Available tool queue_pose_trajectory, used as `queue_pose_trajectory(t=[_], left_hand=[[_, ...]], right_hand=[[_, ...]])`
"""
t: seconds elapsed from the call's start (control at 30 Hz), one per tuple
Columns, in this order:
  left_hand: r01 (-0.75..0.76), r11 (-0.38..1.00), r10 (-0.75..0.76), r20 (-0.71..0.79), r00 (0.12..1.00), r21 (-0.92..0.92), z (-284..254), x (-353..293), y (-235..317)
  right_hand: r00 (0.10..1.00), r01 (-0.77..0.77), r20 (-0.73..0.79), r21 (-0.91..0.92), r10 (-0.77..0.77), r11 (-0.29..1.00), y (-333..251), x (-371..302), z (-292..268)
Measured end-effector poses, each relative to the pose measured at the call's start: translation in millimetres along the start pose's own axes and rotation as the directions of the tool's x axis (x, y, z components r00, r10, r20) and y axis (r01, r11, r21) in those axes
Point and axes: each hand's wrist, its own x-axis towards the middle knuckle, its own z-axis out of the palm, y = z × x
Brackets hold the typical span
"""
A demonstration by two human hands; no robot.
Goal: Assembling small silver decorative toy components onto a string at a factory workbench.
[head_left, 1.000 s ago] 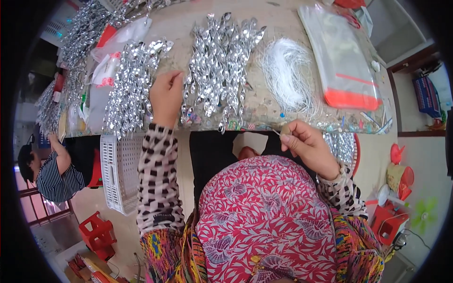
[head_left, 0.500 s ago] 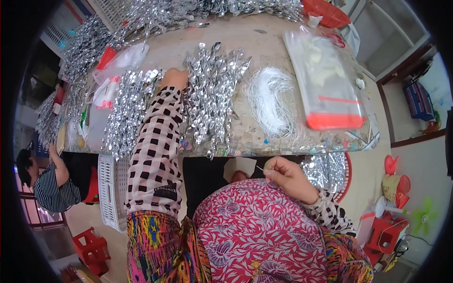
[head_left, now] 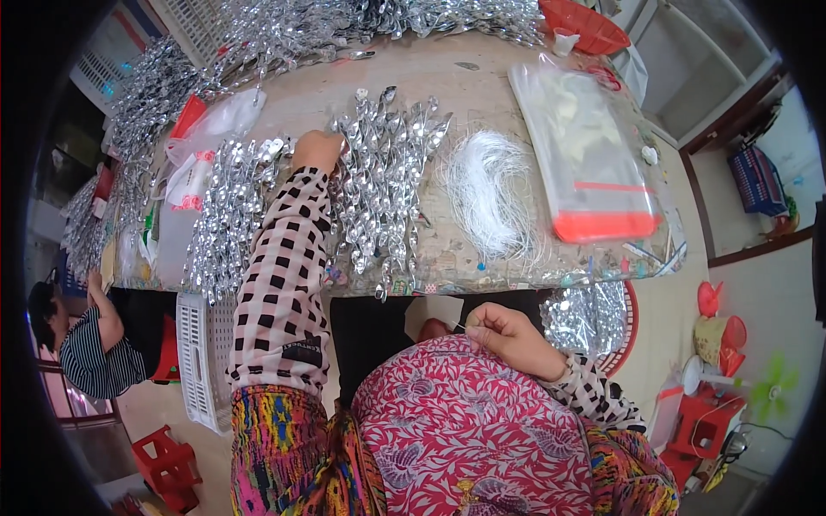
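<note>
Tan tabletop (head_left: 486, 95), broadest item, bent by lens, small coloured bits along near edge. Next down, pink-red leaf-print cloth (head_left: 473, 413), over front of person's body, just below near edge. Silver pile (head_left: 370, 26) of twisted strips, heaped along far edge. Checked sleeve (head_left: 288, 284), left arm, stretched forward across near edge. Clear plastic bags (head_left: 585, 155), orange-red band at near end, flat on right side. Middle bundle (head_left: 383, 189) of silver twisted strips, laid lengthwise just right of checked sleeve, lowest ends at near edge. Left bundle (head_left: 228, 215), same kind, on sleeve's other side. Co-worker (head_left: 103, 344), striped top, far left, well apart. White string hank (head_left: 490, 198), loosely fanned, between middle bundle and clear bags. Red basket (head_left: 634, 314), partly under right side of tabletop, with shiny silver packets (head_left: 585, 314). Red bowl (head_left: 589, 26), far right corner. Hands smaller again. Right hand (head_left: 508, 335): below near edge, in front of leaf-print cloth, thumb and finger pinched together on something slim. Left hand (head_left: 318, 152): at upper left side of middle bundle, back of hand up, fingertips hidden; cannot tell if grasping or released. Smallest, thin pale strand (head_left: 459, 326), poking out leftward from right hand's pinch; exact kind too small to tell.
</note>
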Motion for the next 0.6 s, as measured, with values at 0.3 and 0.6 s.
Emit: queue_pose_trajectory(t=[0.3,0.6], left_hand=[[0.051,0.830,-0.100,-0.059,0.993,-0.555,-38,-21,-3],[0.309,0.595,0.156,0.484,0.861,-0.742,-88,-233,42]], right_hand=[[0.999,-0.042,0.004,0.015,0.042,0.999,-2,4,-3],[0.880,0.355,-0.307,-0.082,-0.363,0.931,-60,37,-18]])
